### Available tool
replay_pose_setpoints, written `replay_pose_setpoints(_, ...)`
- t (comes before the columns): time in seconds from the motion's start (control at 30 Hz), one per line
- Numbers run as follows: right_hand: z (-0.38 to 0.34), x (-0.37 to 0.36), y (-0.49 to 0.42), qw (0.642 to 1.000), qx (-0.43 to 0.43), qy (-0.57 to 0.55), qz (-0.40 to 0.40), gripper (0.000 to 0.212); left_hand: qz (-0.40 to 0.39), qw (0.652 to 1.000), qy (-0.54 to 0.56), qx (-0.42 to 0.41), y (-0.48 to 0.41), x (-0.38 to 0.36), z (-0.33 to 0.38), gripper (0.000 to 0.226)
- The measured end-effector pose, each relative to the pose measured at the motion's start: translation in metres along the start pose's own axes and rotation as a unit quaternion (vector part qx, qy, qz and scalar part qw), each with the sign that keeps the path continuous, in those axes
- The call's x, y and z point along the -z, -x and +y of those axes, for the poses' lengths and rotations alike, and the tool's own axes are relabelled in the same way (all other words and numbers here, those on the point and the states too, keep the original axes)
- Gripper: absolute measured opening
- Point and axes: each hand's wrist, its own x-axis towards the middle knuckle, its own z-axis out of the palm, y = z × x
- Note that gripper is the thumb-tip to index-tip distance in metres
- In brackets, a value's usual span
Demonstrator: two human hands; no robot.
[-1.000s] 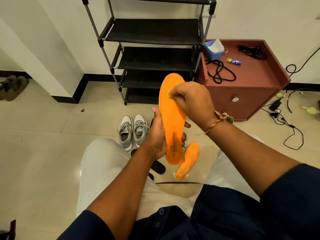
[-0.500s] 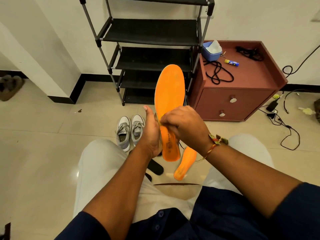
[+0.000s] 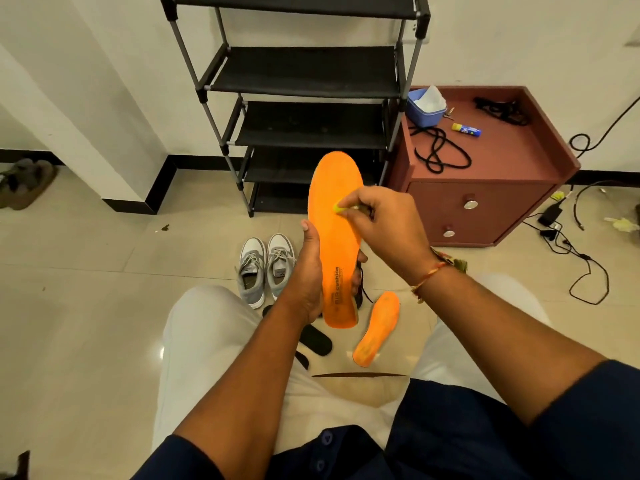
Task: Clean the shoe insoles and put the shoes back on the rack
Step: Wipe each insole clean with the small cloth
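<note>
My left hand [image 3: 308,275] grips the heel end of an orange insole [image 3: 334,202], which stands upright with its toe end up. My right hand [image 3: 384,226] pinches a small yellow-green cleaning piece [image 3: 338,209] against the middle of that insole; most of the piece is hidden by my fingers. A second orange insole [image 3: 377,327] lies on the floor between my knees. A pair of grey sneakers [image 3: 266,265] stands on the tiles in front of the black shoe rack [image 3: 304,81], whose visible shelves hold nothing.
Two black insoles [image 3: 313,339] lie on the floor by my left knee. A red-brown cabinet [image 3: 485,188] right of the rack carries a blue tub, a black cord and a glue stick. Cables and a charger [image 3: 550,216] trail on the floor at right. Brown footwear [image 3: 24,183] sits far left.
My right hand slid down the insole to near its heel end, then back up to the middle. The left hand kept its grip at the heel.
</note>
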Motion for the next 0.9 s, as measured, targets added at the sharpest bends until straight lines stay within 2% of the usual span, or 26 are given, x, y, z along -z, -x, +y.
replay_pose_setpoints(0.1,0.003,-0.007,0.025,0.997,0.066,0.028,-0.031,0.009,0.029,0.999,0.013,-0.033,-0.001,0.001,0.002,0.084)
replay_pose_setpoints(0.23,0.01,-0.016,0.047,0.98,0.15,0.086,-0.099,0.007,0.048,0.998,-0.012,-0.025,0.0,-0.002,0.002,0.071)
replay_pose_setpoints(0.4,0.014,-0.008,0.029,0.979,0.164,0.12,-0.018,0.011,0.023,0.999,-0.03,-0.032,-0.003,-0.003,-0.002,0.089)
replay_pose_setpoints(0.5,0.012,-0.004,0.009,0.987,0.122,0.1,0.042,0.01,0.012,0.999,-0.034,-0.018,-0.002,0.0,-0.004,0.092)
replay_pose_setpoints(0.57,0.016,-0.001,-0.007,0.992,0.063,0.062,0.086,0.009,0.001,0.999,-0.051,-0.001,0.0,-0.001,-0.008,0.097)
replay_pose_setpoints(0.7,0.024,0.002,-0.024,0.985,-0.1,-0.114,0.08,0.009,0.0,0.997,-0.074,0.021,0.0,-0.001,-0.012,0.104)
replay_pose_setpoints(0.77,0.025,-0.001,-0.02,0.975,-0.135,-0.157,0.076,0.008,0.004,0.997,-0.077,0.017,0.001,0.0,-0.011,0.097)
replay_pose_setpoints(0.9,0.027,-0.003,-0.013,0.961,-0.171,-0.202,0.079,0.009,0.008,0.991,-0.131,0.0,0.002,-0.004,-0.011,0.066)
